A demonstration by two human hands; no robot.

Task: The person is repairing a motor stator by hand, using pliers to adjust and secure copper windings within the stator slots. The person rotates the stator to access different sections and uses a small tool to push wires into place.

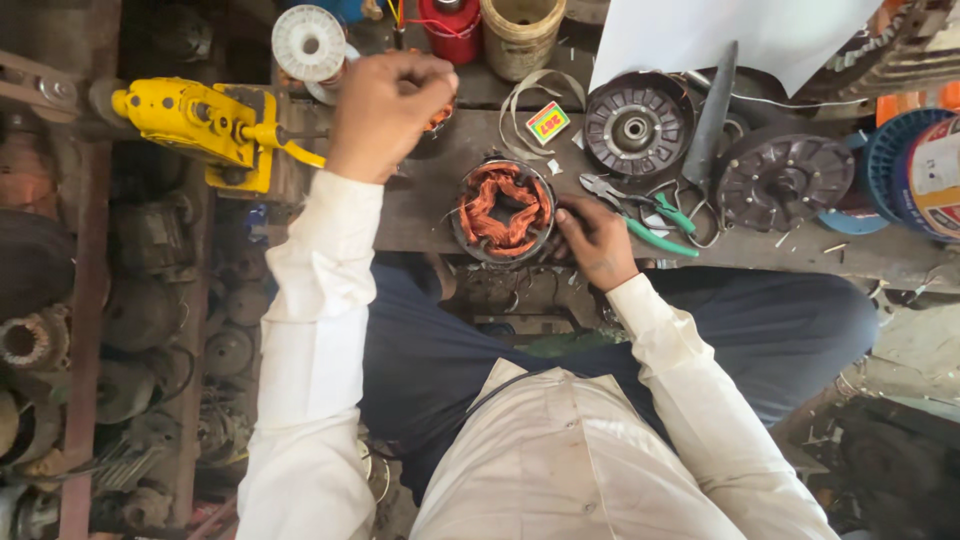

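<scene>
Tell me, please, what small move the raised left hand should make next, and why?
Probably bring the left hand back down to the copper-wound stator: the right hand steadies its rim alone, while the left is lifted away, closed on something orange that cannot be made out.

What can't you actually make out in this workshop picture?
- Left hand: head view shows only its back, so whatever it grips is hidden.
- Right hand: fingertips vanish behind the copper-wound stator.
- Pliers: partly overlapped by other tools.
- Blue spool: cut off at the right edge.
</scene>
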